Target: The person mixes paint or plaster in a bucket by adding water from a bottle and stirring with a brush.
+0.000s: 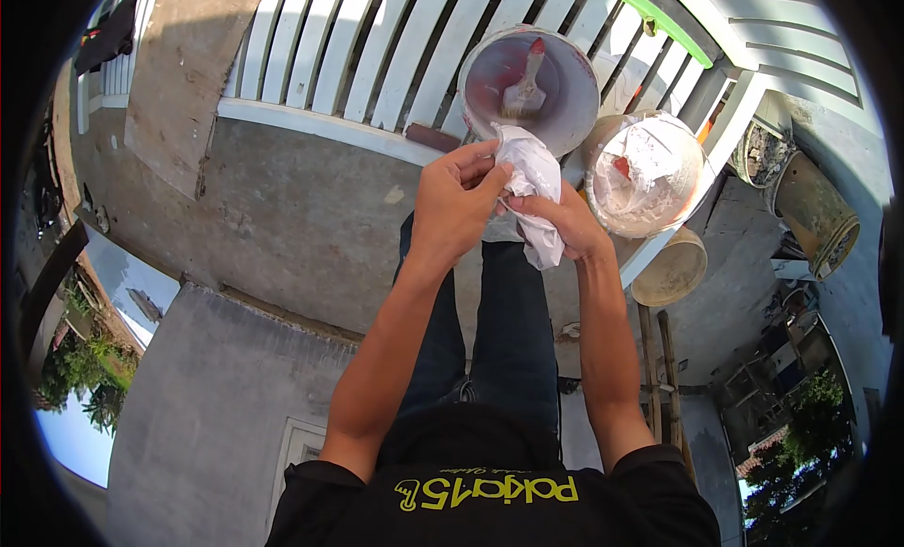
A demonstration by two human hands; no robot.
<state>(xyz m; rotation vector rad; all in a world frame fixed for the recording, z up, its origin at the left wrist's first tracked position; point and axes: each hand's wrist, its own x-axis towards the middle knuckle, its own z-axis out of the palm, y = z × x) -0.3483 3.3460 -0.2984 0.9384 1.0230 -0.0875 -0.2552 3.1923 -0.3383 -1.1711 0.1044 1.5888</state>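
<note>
A crumpled white plastic bag [533, 163] is held between my two hands, in front of my legs. My left hand [459, 197] pinches its left edge with thumb and fingers. On the other side, my right hand [568, 217] grips the lower part, its thumb across the plastic. Just beyond the hands stands a large round bucket [478, 76], with a paint brush [527, 93] with a red-tipped handle inside it. To its right, a second bucket [603, 194] holds white material and something red.
White slatted railing [377, 53] runs behind the buckets, with a green strip [673, 29] above. At the left a brown board [179, 76] leans on it. An empty-looking bucket [670, 269], poles [650, 359] and dirty containers [817, 213] are to the right.
</note>
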